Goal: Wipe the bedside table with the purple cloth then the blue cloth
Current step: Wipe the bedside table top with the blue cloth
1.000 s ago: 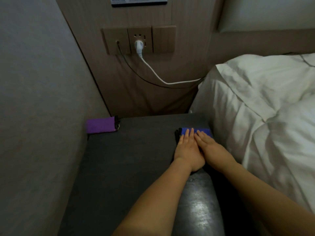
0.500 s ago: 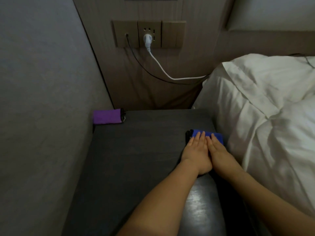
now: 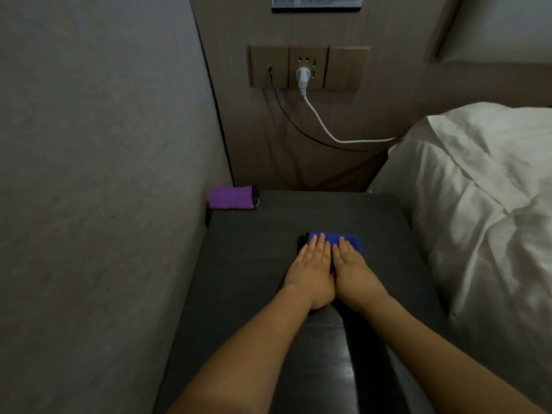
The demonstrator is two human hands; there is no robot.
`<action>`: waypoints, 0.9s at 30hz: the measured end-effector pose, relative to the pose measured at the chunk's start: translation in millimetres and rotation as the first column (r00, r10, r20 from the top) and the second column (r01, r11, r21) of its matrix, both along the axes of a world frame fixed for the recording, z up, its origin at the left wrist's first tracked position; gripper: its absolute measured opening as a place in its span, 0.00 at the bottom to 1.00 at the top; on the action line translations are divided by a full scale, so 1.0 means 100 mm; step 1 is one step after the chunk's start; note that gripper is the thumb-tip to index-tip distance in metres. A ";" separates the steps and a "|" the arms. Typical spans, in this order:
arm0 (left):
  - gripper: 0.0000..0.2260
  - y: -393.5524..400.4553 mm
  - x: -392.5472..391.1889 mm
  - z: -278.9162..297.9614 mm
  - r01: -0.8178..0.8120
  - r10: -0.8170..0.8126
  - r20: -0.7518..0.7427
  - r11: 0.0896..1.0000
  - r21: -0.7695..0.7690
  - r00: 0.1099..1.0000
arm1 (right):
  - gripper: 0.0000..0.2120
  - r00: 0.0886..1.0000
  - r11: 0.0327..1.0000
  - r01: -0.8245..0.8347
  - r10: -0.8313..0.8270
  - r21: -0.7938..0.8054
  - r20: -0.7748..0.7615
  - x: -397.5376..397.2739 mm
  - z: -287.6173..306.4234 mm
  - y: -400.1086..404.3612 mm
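The blue cloth (image 3: 346,239) is shown lying flat on the dark table (image 3: 248,264), toward its right side, near the bed (image 3: 478,204). It is pressed down by both hands, laid side by side with palms down and fingers extended; only its far edge and a sliver between the hands are visible. The left hand (image 3: 310,271) and right hand (image 3: 354,271) touch along their inner edges. Neither hand is closed around the cloth: it is pinned under flat, open palms rather than pinched.

The purple cloth (image 3: 230,197) is seen folded or rolled at the far left corner, against the wall (image 3: 104,174), well apart from the hands; a small dark object beside it cannot be identified.

The blue cloth is judged to be light, soft and limp, with no stiffness of its own. On the smooth, faintly glossy tabletop it is expected to slide readily, so downward pressure across its whole area is needed if it is to be moved as one piece. A bunching front edge is the likely fault. For lifting, a pinch at one free edge or corner would be suitable. No fragility is indicated.

A white cable (image 3: 322,124) hangs from the socket (image 3: 307,68), clear of the table.
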State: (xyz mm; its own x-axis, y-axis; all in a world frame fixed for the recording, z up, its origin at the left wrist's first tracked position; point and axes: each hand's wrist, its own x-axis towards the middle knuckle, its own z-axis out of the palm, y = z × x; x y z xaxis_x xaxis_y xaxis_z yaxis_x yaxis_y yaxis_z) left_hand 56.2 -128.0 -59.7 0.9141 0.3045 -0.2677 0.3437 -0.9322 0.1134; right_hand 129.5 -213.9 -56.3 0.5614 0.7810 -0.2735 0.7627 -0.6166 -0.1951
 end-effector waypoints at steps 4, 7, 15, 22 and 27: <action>0.29 0.32 -0.32 0.05 -0.080 0.080 -0.023 0.997 -0.008 0.997 | 0.27 0.997 0.996 -0.084 0.084 0.006 -0.001 -0.28 0.01 0.38; 0.29 0.56 -0.58 0.04 -0.139 0.139 -0.027 0.990 -0.005 0.990 | 0.27 0.991 0.991 -0.134 0.134 0.018 -0.010 -0.49 -0.01 0.68; 0.31 1.10 -1.14 0.00 -0.265 0.266 -0.038 0.964 0.036 0.963 | 0.27 0.967 0.968 -0.250 0.251 0.036 -0.038 -0.98 -0.04 1.34; 0.31 1.21 -1.59 -0.06 -0.336 0.343 -0.077 0.937 0.090 0.936 | 0.27 0.939 0.939 -0.339 0.341 0.061 -0.037 -1.38 -0.08 1.51; 0.31 0.98 -1.78 -0.04 -0.361 0.370 -0.093 0.927 0.101 0.924 | 0.27 0.919 0.919 -0.391 0.393 0.053 -0.034 -1.53 -0.11 1.33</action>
State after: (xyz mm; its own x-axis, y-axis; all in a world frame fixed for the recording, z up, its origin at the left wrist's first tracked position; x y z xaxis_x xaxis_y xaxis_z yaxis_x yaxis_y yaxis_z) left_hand -121.6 -30.3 -63.2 0.7021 0.6365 -0.3192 0.6681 -0.7439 -0.0140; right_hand -23.9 -80.9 -67.1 0.1959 0.9481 -0.2503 0.9318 -0.2595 -0.2537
